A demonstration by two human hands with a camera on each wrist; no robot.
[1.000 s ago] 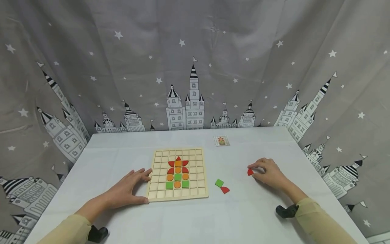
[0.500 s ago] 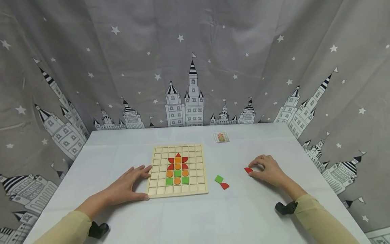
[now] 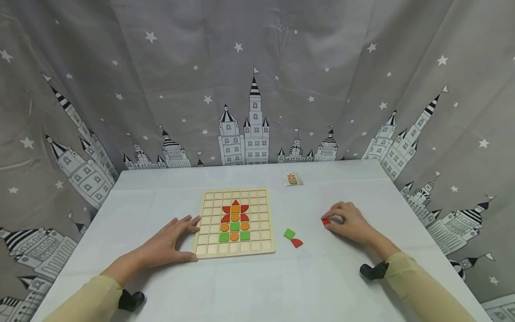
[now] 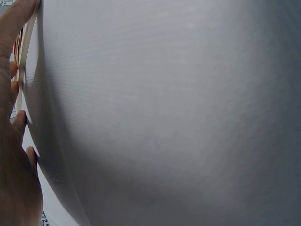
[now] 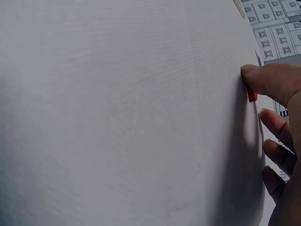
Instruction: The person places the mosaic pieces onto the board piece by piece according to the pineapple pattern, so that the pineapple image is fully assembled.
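My left hand rests at the left edge of a wooden grid board, thumb at the near corner and fingertips further up the side. Red, orange and green flat tiles form a figure in the middle of the board. To the right, my right hand pinches a red tile between thumb and fingers, low over the table. Most of that tile is covered by the fingers; in the right wrist view a red edge shows under the thumb.
Between board and right hand, a green square tile and a red quarter-circle tile lie on the white tabletop. Behind them is a small pattern card. A grey castle-print curtain stands along the back.
My right hand has shifted slightly left with the red tile, and its fingers now cover more of it. My left hand keeps its place at the board; the head view has tilted a little.
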